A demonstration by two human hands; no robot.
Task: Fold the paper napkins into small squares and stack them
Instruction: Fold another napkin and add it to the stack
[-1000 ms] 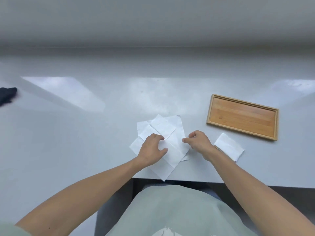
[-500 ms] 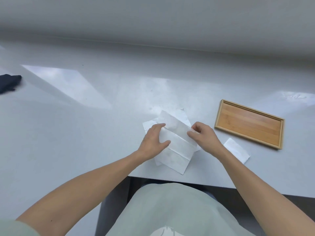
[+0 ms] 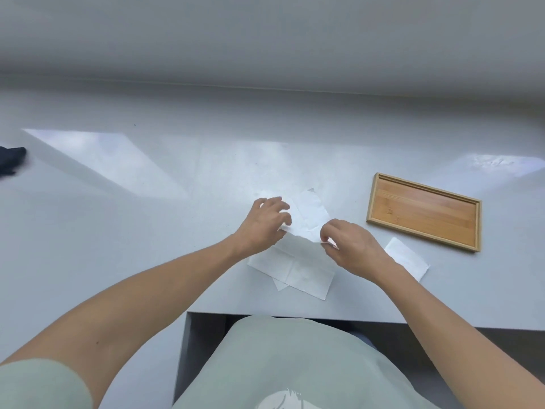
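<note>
A loose pile of white paper napkins [image 3: 298, 265] lies near the front edge of the grey table. The top napkin [image 3: 309, 218] is partly lifted, its far half raised. My left hand [image 3: 262, 225] holds that napkin's left side with curled fingers. My right hand [image 3: 351, 246] pinches its right corner between thumb and fingers. A folded small napkin square [image 3: 408, 261] lies to the right, just beyond my right wrist.
A shallow wooden tray [image 3: 424, 212] sits at the right, behind the folded square. A dark object [image 3: 11, 160] lies at the far left edge. The table's front edge has a cut-out right in front of my body.
Both hands have lifted the top napkin's edge off the pile, and its far half now stands raised. The camera view has shifted slightly.
</note>
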